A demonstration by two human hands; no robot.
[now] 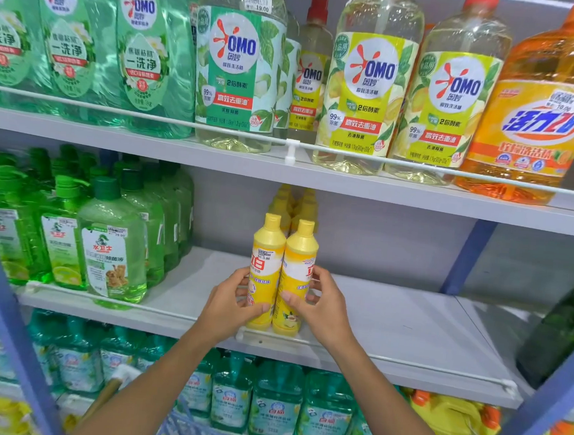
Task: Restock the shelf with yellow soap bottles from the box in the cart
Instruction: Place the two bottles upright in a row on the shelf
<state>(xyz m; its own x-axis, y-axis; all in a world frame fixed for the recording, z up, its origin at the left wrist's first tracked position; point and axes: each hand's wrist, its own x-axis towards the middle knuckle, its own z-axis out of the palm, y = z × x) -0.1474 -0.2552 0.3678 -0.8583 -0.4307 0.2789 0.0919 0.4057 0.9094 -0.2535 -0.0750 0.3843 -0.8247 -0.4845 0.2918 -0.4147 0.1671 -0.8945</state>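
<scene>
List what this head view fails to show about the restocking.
Head view:
- Box in the cart: cut off by the bottom edge; only blue wire shows.
- Rear yellow bottles: count hidden by the two front bottles.
- Front bottles' lower labels: covered by left hand and right hand.

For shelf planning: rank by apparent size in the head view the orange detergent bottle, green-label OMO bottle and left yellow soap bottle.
1. orange detergent bottle, top cropped.
2. green-label OMO bottle.
3. left yellow soap bottle, clearly smallest.
</scene>
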